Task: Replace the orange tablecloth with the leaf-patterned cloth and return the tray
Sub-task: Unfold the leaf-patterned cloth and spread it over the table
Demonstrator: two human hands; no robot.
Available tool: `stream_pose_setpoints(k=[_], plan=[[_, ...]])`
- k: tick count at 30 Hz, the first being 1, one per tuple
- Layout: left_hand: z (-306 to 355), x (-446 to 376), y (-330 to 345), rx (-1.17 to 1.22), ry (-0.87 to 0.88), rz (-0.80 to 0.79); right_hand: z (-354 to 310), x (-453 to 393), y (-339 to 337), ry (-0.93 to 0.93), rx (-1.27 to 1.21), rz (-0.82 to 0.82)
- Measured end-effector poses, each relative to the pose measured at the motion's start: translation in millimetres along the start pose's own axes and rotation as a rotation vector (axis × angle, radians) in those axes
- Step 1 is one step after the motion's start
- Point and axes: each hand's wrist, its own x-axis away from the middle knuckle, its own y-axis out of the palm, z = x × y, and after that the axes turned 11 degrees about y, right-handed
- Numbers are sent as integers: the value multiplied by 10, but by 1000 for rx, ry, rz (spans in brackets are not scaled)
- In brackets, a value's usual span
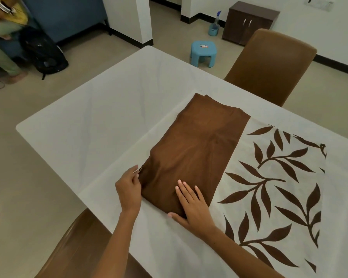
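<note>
A folded brown-orange tablecloth [193, 151] lies on the table, on top of the white leaf-patterned cloth [279, 187] that spreads to the right and towards me. My left hand [129, 189] pinches the folded cloth's left edge near its front corner. My right hand [191, 207] lies flat on the folded cloth's near end, fingers straight and pressing down. No tray is in view.
The white table [92, 117] reaches to the far left. One brown chair [269, 65] stands behind the table, another [78, 247] below my arms. On the floor are a blue stool [203, 54], a black backpack [42, 51] and a seated person at far left.
</note>
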Motion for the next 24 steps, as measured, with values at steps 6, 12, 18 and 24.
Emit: stream_pose_setpoints(k=[6,12,18,24], plan=[[696,107,51,162,229,13,-636,-463,-168,235,-360,68],[927,220,206,248,428,2,-307,-522,-533,553,-827,246],[390,331,792,-198,349,-407,850,-133,-877,838,-695,438],[315,432,1131,-432,555,-588,1415,358,-1127,1227,-374,705]])
